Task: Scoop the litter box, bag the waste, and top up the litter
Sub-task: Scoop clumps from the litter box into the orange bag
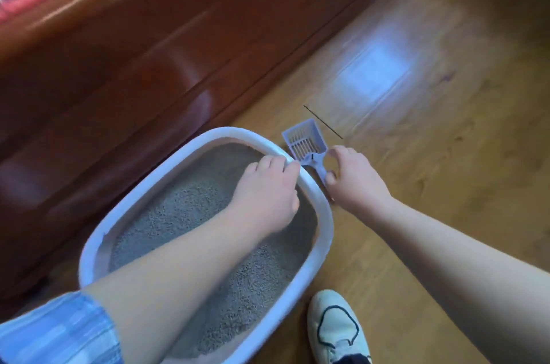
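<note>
A white litter box [323,215] filled with grey litter [184,215] stands on the wooden floor. My left hand [265,194] reaches across the litter and its fingers curl over the box's far right rim. Just beyond that rim a pale slotted scoop [303,140] lies on the floor with its handle toward me. My right hand [354,176] is at the scoop's handle, thumb and fingers pinching it. No bag or litter supply is in view.
A dark red-brown sofa base [134,51] runs along the left and far side, close behind the box. My white shoe [336,331] stands on the wooden floor [431,155] just right of the box's near corner.
</note>
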The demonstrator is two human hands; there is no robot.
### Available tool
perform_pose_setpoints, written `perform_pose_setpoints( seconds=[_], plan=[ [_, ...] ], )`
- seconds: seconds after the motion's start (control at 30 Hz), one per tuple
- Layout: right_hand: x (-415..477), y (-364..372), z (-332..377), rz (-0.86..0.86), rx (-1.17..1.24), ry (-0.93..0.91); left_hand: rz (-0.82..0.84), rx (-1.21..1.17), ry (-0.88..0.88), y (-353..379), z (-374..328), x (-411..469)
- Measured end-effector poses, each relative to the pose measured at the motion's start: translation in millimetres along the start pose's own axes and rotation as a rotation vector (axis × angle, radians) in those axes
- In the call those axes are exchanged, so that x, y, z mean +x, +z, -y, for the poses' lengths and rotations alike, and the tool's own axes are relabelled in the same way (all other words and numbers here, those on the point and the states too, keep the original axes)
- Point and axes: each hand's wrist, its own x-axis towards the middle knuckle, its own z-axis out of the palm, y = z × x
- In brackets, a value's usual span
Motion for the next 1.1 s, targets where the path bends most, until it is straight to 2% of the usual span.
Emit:
perform_pose_setpoints(
  seconds=[0.13,0.27,0.53,0.67,0.8,1.0,1.1],
  plan=[
    [15,22,-42,0.075,0.115,0.175,-0.003,0.067,0.074,12,-14,41],
    [18,50,-69,0.174,0.135,0.266,0.128,0.127,0.106,32,-15,63],
    [38,77,-65,0.091,-0.026,0.156,0.199,0.156,0.088,41,-20,57],
    [46,81,-53,0.121,-0.046,0.122,0.195,0.136,0.089,39,-12,56],
    [43,76,-47,0.098,0.183,0.273,0.128,0.074,0.056,36,-7,46],
    [14,49,-50,0.060,0.318,0.331,0.046,-0.051,0.022,33,11,4],
    [-2,30,-39,0.042,0.352,0.279,0.054,-0.067,-0.018,34,24,-17]
  ],
)
